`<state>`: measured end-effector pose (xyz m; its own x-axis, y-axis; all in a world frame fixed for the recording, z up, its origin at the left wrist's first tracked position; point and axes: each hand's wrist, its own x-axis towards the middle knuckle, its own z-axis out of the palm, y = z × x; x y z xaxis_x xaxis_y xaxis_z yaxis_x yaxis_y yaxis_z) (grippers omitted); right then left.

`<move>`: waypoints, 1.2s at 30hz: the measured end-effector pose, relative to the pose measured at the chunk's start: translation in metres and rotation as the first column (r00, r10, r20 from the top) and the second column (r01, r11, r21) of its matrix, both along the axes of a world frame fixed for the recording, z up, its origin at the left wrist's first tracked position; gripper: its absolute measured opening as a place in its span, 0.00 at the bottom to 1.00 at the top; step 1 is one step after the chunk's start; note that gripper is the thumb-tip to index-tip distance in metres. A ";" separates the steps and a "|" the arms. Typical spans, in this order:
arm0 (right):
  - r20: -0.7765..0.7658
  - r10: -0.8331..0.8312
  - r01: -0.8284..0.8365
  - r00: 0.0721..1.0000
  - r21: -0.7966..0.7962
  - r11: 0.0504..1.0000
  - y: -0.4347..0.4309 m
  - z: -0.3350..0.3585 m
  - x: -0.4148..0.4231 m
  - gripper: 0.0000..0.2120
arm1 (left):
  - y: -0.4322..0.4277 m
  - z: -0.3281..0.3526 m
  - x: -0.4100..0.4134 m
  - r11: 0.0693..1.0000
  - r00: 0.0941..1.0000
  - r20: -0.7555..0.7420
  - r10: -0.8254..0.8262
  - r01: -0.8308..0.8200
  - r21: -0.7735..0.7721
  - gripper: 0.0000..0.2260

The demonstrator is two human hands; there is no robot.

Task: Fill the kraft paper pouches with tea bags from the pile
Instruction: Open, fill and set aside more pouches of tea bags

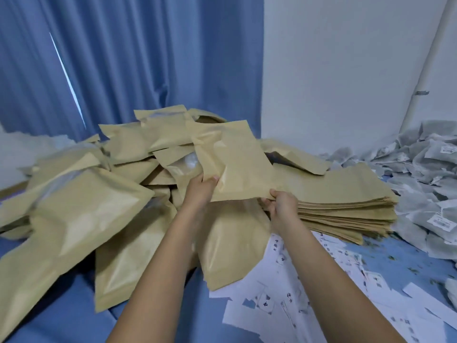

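A sprawling heap of filled pouches (81, 201) is lying just left of the stack of flat pouches (346, 214), the tea bag pile (425, 184) is spreading along the stack's right, and white label sheets (284, 293) are lying in front of it. Above the stack's left end a single kraft pouch (237, 159) is being held tilted by both hands: the left hand (200, 189) is gripping its lower left edge, thumb on the front and fingers hidden behind, while the right hand (283, 206) is pinching its lower right corner, thumb on top, fingers curled beneath.
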<state>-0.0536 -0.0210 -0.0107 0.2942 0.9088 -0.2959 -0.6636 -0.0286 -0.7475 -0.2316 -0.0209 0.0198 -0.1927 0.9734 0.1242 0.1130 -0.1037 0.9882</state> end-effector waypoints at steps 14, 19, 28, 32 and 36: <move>0.086 0.584 -0.575 0.807 0.335 0.746 0.077 0.124 -0.156 0.15 | 0.050 0.122 -0.149 0.986 0.928 0.363 -0.080 0.128 -0.110 0.16; 0.321 0.578 -0.648 0.750 0.183 0.740 0.064 0.067 -0.154 0.12 | 0.054 0.087 -0.112 0.925 0.964 -0.154 -0.217 0.152 -0.348 0.14; 0.459 0.320 -0.442 0.829 0.187 0.877 0.059 0.052 -0.091 0.17 | 0.047 0.051 -0.001 0.980 0.857 -0.476 -0.198 0.183 -0.078 0.13; 0.945 0.057 -0.270 0.322 0.034 0.962 0.050 0.030 -0.007 0.12 | 0.041 0.029 0.046 0.957 0.775 -0.585 -0.240 0.291 -0.006 0.11; 0.773 0.401 0.157 -0.492 -0.374 0.914 0.022 0.000 0.096 0.31 | 0.034 0.000 0.106 0.919 0.663 -0.694 -0.281 0.394 0.004 0.12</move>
